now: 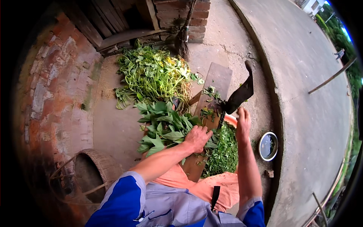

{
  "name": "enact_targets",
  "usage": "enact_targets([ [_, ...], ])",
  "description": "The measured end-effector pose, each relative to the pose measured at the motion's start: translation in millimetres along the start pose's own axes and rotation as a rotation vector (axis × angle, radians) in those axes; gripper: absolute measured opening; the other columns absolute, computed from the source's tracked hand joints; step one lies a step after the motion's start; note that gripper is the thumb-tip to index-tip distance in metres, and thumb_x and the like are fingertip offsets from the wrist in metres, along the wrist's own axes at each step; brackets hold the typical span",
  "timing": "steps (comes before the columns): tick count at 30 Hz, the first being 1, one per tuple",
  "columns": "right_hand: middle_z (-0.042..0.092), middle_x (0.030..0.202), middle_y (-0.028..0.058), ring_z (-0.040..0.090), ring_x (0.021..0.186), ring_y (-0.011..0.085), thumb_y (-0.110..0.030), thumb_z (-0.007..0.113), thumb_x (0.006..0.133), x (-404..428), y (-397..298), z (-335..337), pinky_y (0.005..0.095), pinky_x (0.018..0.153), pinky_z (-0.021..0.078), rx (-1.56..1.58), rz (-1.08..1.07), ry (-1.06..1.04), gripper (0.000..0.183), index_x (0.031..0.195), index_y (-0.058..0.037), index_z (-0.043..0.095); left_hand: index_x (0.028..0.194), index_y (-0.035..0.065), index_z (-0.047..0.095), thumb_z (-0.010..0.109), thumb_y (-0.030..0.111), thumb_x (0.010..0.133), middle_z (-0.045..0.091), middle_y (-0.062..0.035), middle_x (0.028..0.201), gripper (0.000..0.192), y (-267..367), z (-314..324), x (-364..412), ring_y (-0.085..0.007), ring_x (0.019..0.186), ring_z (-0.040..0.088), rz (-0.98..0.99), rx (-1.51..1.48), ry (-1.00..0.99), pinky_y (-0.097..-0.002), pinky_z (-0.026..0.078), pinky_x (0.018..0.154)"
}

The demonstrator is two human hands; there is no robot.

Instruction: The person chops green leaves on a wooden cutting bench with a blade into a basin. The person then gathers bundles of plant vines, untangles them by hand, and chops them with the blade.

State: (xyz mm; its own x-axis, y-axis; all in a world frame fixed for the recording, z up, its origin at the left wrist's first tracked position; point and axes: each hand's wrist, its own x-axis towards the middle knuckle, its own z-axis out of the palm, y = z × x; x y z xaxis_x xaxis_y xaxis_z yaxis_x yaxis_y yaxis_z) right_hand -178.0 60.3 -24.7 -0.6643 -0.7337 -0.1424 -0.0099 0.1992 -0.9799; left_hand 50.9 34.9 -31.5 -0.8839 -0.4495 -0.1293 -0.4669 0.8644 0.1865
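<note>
A bunch of broad green leaves with stems (170, 123) lies across a narrow wooden bench (192, 167). My left hand (198, 138) is closed over its stem end and presses it on the wood. A dark metal blade (241, 93) with a curved end stands tilted at the bench's right edge. My right hand (243, 124) is just below the blade with its fingers curled; whether it holds something or touches the blade cannot be made out. Chopped greens (224, 150) lie heaped below the bench, beside an orange rim (231, 119). Leaf scraps (208, 112) lie on the bench.
A large heap of leafy vines (154, 73) lies on the floor ahead. A broom (183, 42) leans against the brick pillar. A wicker basket (110, 167) stands at left by the brick wall (56, 93). A metal basin with dark liquid (268, 146) sits near the concrete ledge (276, 99).
</note>
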Motion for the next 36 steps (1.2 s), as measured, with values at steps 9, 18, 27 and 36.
enact_targets([
  [9,0.061,0.123,0.0231,0.067,0.093,0.0287,-0.048,0.060,0.096,132,-129,7,0.0416,0.081,0.0535,0.230,0.028,-0.276,0.080,0.150,0.0014,0.027,0.116,0.0075,0.055,0.078,0.015,0.063,0.057,-0.0133,0.104,0.058,6,-15,48,-0.0294,0.096,0.059,-0.158,-0.073,-0.067,-0.0404,0.044,0.082],
  [18,0.056,0.086,0.0108,0.058,0.062,0.0122,-0.012,0.063,0.094,-43,-103,14,0.0256,0.046,0.0441,0.103,-0.089,0.026,0.040,0.124,-0.0012,0.039,0.124,0.0057,0.052,0.081,0.021,0.063,0.058,-0.0136,0.105,0.069,9,6,41,-0.0279,0.097,0.060,-0.239,0.046,-0.029,-0.0400,0.044,0.085],
  [27,0.057,0.080,0.0081,0.056,0.067,0.0178,-0.015,0.061,0.096,-63,-69,12,0.0309,0.065,0.0491,-0.284,-0.441,0.073,0.032,0.122,-0.0008,0.048,0.126,0.0045,0.050,0.078,0.020,0.065,0.058,-0.0123,0.102,0.069,8,-4,19,-0.0267,0.095,0.060,-0.142,0.026,0.081,-0.0384,0.045,0.082],
  [36,0.052,0.076,0.0053,0.054,0.057,0.0132,-0.021,0.062,0.098,37,-144,10,0.0303,0.044,0.0451,-0.094,-0.028,-0.075,0.031,0.117,-0.0031,0.045,0.119,0.0072,0.054,0.081,0.021,0.064,0.057,-0.0132,0.103,0.063,29,-4,34,-0.0295,0.096,0.059,-0.115,0.019,-0.081,-0.0403,0.043,0.083],
])
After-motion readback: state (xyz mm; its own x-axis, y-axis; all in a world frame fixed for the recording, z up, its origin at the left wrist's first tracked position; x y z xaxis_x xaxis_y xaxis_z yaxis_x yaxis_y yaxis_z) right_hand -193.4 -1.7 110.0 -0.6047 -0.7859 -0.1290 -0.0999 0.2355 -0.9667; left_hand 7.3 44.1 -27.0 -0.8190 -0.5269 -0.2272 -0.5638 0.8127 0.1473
